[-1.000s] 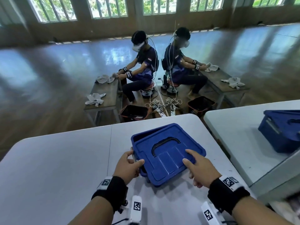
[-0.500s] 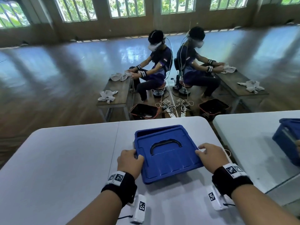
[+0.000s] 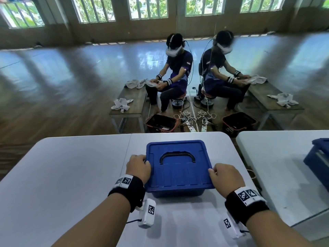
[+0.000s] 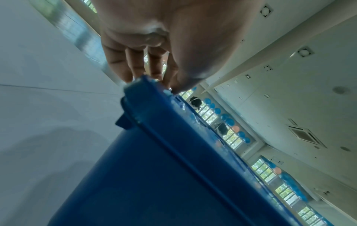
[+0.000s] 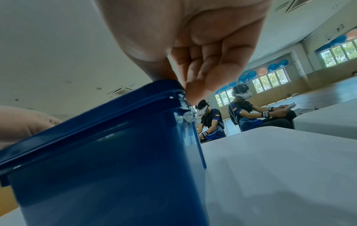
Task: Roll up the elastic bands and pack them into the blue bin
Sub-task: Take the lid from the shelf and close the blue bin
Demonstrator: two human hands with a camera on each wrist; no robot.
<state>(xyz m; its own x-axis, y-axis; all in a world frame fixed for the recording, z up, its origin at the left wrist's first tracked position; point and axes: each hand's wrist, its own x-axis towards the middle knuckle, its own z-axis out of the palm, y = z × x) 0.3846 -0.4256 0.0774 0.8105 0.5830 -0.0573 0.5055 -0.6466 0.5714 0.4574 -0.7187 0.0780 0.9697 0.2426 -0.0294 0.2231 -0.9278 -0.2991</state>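
Note:
A blue bin (image 3: 178, 192) stands on the white table (image 3: 71, 175) with its blue lid (image 3: 178, 168) lying square on top, black handle flat. My left hand (image 3: 138, 166) grips the lid's left edge, fingers curled over the corner (image 4: 152, 79). My right hand (image 3: 225, 177) pinches the lid's right edge near the front corner, thumb on top and fingers curled beside the rim (image 5: 183, 85). The bin wall (image 5: 106, 168) fills the lower part of the right wrist view. The lid hides the bin's inside. No elastic bands show in any view.
A second white table (image 3: 276, 166) stands close on the right with another blue bin (image 3: 318, 161) on it. Beyond the table's far edge two seated people (image 3: 174, 81) handle white cloths at low benches, with black baskets (image 3: 160, 123) and cables on the floor.
The lid lay skewed across the bin a second ago; it now sits square on it. Both hands have slid out to the lid's left and right edges.

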